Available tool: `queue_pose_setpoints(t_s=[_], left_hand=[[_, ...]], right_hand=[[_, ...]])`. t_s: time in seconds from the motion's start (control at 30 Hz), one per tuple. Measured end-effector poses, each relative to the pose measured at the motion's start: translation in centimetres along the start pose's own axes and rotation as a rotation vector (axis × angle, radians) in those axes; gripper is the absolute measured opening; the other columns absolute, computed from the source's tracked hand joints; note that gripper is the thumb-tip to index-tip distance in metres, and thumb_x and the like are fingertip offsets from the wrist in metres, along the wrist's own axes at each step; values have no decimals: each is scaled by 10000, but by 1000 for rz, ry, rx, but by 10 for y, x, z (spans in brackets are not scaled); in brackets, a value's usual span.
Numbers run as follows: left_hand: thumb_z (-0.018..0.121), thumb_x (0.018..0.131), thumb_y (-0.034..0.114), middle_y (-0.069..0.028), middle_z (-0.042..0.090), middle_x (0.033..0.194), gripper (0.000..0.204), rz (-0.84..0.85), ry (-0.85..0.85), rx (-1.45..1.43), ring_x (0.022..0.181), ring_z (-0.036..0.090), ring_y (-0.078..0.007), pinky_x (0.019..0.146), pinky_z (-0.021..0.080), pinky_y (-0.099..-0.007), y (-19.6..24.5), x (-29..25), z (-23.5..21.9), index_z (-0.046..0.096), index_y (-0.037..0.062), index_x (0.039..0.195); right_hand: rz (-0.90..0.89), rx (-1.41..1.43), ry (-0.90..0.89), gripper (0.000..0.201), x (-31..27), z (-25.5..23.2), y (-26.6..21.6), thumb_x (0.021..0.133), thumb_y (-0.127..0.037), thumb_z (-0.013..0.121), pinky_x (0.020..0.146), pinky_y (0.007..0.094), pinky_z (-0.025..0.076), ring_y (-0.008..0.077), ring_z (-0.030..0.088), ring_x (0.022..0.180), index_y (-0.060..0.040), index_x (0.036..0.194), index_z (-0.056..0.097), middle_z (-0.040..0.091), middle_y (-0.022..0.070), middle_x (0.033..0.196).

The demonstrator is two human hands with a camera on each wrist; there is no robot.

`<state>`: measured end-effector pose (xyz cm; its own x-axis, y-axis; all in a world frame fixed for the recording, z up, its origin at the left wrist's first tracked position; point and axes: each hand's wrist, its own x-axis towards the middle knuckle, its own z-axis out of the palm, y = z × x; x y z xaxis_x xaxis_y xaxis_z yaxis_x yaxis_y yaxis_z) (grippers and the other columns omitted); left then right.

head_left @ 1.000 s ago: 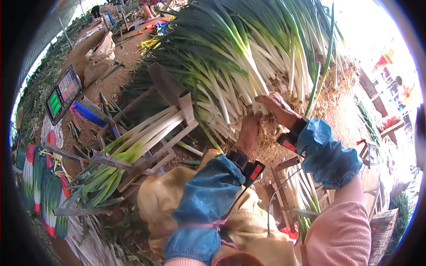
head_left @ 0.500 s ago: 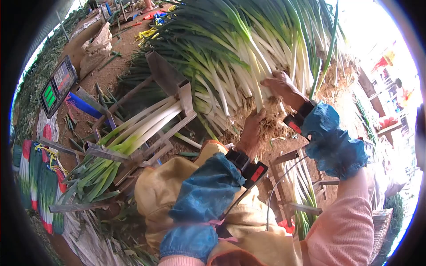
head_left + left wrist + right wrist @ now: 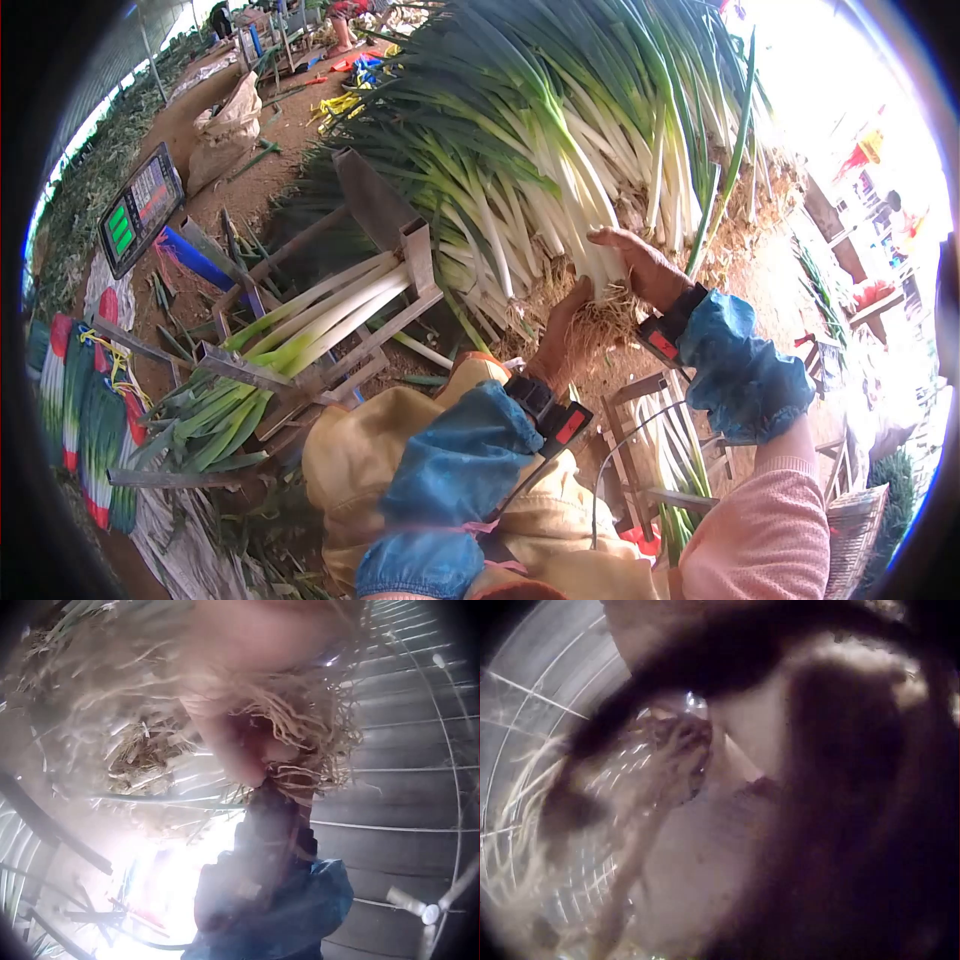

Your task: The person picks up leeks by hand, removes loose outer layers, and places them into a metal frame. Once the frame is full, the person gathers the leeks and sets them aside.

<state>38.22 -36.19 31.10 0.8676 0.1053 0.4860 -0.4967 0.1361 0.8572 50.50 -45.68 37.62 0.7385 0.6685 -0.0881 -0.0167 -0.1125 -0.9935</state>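
Between the two hands stands a small bunch of green onions (image 3: 599,264), its white ends low and its green leaves leaning back over a big pile (image 3: 480,110). The left hand (image 3: 562,338) grips the bunch low at its shaggy roots (image 3: 608,320). On the other side, the right hand (image 3: 652,272) holds the white stalks just above the roots, its fingers toward the pile. In the left wrist view, pale roots (image 3: 322,742) spread around the fingers. The right wrist view is dark and blurred, with some roots (image 3: 514,802) along its left side.
At the left is a metal rack (image 3: 425,255) with more green onions (image 3: 340,315) lying in it. Beyond it stands a scale display (image 3: 142,210). Taped bundles (image 3: 100,440) lie at far left. Another rack (image 3: 625,440) is close by the right leg.
The right hand rose a little along the stalks, then came back down toward the roots. Both hands and the bunch are now slightly nearer the body.
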Motion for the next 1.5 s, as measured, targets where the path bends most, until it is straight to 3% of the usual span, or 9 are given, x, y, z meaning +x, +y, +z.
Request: queue_pose_setpoints(t_s=[0.23,0.33,0.57,0.63,0.8,0.9,1.07,1.27,1.5], left_hand=[[412,820,665,-65,603,858,705,-372,139,-657,657,578,-184,538,483,-324,-8,14,-7,504,29,1109],[411,685,815,-148,548,1076,947,-741,286,-698,794,538,-221,715,463,-398,14,15,-23,445,19,1195],[503,775,671,-183,475,1191,816,-471,212,-972,1006,506,-265,871,409,-433,29,23,-6,366,40,1275],[548,794,601,-100,523,962,676,-438,276,-1106,954,572,-240,774,495,-412,29,26,-3,426,63,1184],[519,801,612,-112,599,901,637,-465,318,-1326,764,625,-247,670,538,-402,34,19,-6,517,56,1111],[398,863,603,-76,595,1020,610,-409,212,-1259,907,591,-194,796,490,-341,49,7,-6,524,86,1162],[571,782,553,-127,636,862,585,-378,73,-1560,726,641,-270,655,545,-428,56,-2,5,568,35,1055],[592,792,495,-123,646,841,506,-211,110,-1316,708,644,-255,641,543,-399,112,-16,-5,587,34,1000],[546,797,528,-123,629,866,550,141,147,-1256,790,639,-282,687,534,-434,238,-1,-61,554,40,1052]], right_hand=[[214,324,-39,424,0,4,-1,817,-299,546,733,329,513,202,625,786,15,1101,514,621,107,890],[290,270,-137,403,-28,4,-24,804,-279,557,711,331,512,195,621,781,12,1082,522,619,104,890],[446,117,-136,503,-170,49,-76,685,-176,658,630,301,503,153,581,728,-2,1120,476,559,69,844],[479,142,-70,519,-217,67,-82,669,-132,668,677,290,489,139,562,807,-7,1137,481,546,43,883],[543,-153,-41,720,-306,68,-51,635,-8,686,740,280,475,131,538,855,-33,1282,371,543,42,970],[465,-157,8,748,-326,88,-59,621,14,680,749,279,476,133,538,871,-39,1294,357,537,51,1000],[673,-6,141,697,-372,87,-12,606,0,657,729,271,469,139,541,857,-28,1254,404,552,52,966],[628,-275,146,560,-361,114,-52,601,-65,672,685,275,456,136,535,775,-31,1126,482,560,40,883],[177,-490,62,631,-312,93,-37,657,-81,622,486,225,450,107,534,643,-6,1245,408,547,57,877]])
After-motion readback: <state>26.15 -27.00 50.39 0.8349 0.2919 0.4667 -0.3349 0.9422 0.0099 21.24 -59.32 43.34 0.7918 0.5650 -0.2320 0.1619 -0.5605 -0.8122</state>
